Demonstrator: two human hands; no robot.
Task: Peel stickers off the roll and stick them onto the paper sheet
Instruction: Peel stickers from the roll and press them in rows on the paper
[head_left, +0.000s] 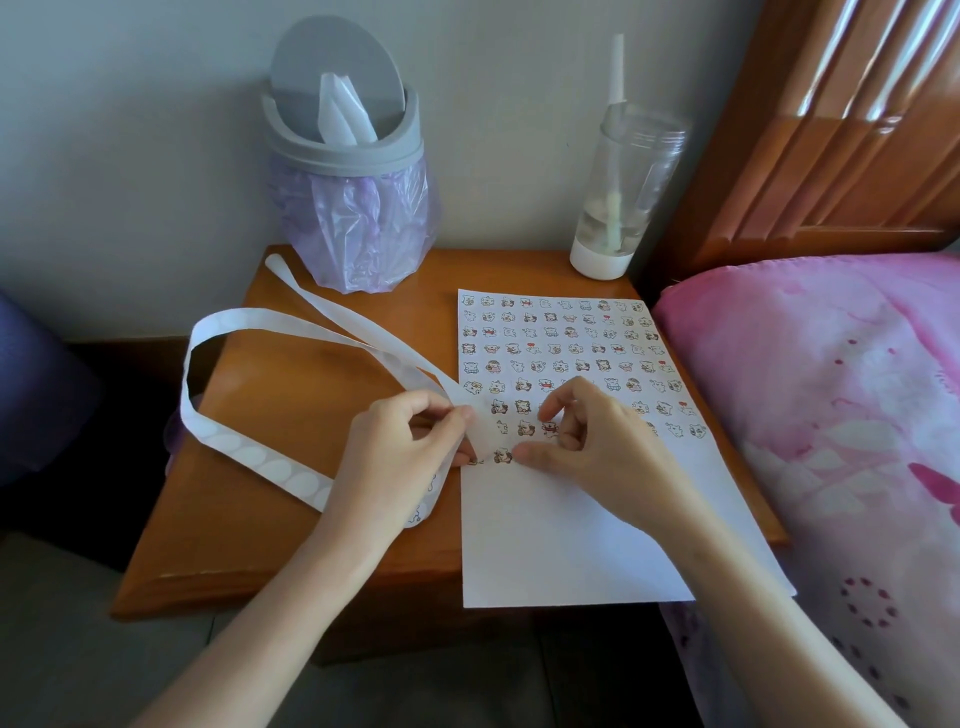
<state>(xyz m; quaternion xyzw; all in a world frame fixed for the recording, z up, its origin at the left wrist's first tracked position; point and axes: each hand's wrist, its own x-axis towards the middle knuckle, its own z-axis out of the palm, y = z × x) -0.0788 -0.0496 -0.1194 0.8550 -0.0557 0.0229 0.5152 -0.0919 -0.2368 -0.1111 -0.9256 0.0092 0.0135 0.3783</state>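
Pinching the strip, left hand curls; right hand's thumb presses sheet.

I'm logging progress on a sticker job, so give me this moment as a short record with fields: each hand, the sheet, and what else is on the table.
left hand: pinches the sticker strip at the sheet's left edge
right hand: fingers curled, thumb tip on the paper sheet beside the lowest sticker; whether it holds one is unclear
paper sheet: upper part filled with sticker rows, lower part bare
also on table: grey bin, clear bottle
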